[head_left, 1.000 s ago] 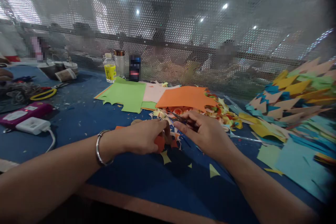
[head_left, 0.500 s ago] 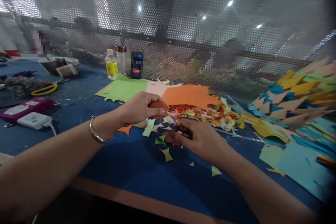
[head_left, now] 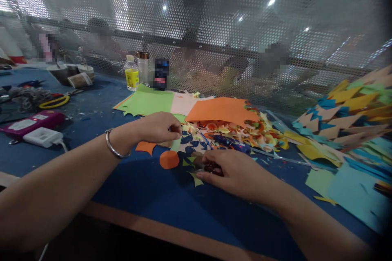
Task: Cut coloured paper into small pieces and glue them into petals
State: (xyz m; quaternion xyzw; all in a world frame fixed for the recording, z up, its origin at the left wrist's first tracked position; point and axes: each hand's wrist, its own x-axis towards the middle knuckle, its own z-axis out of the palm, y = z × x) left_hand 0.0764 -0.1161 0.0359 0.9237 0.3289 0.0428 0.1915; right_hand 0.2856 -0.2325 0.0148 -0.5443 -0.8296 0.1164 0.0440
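My left hand [head_left: 163,127], with a silver bangle at its wrist, hovers with curled fingers over the paper scraps, and nothing shows in it. Just below it an orange paper circle [head_left: 169,160] lies flat on the blue tabletop. My right hand [head_left: 229,171] is closed around what looks like a pair of scissors [head_left: 213,167], dark and shiny, mostly hidden and blurred by motion. Beside its fingertips lie green paper offcuts [head_left: 196,178]. Behind that hand rests a dark blue glue gun [head_left: 231,142].
Green card [head_left: 150,102] and orange card [head_left: 217,110] lie over a scrap heap [head_left: 266,134]. A layered paper-spike piece [head_left: 343,110] stands right, near blue sheets [head_left: 349,187]. Left are a purple power strip [head_left: 33,123] and yellow-handled scissors [head_left: 55,102]. A bottle [head_left: 131,74] stands behind.
The orange circle has left my left hand and now lies on the table. My right hand has moved slightly down, uncovering the glue gun.
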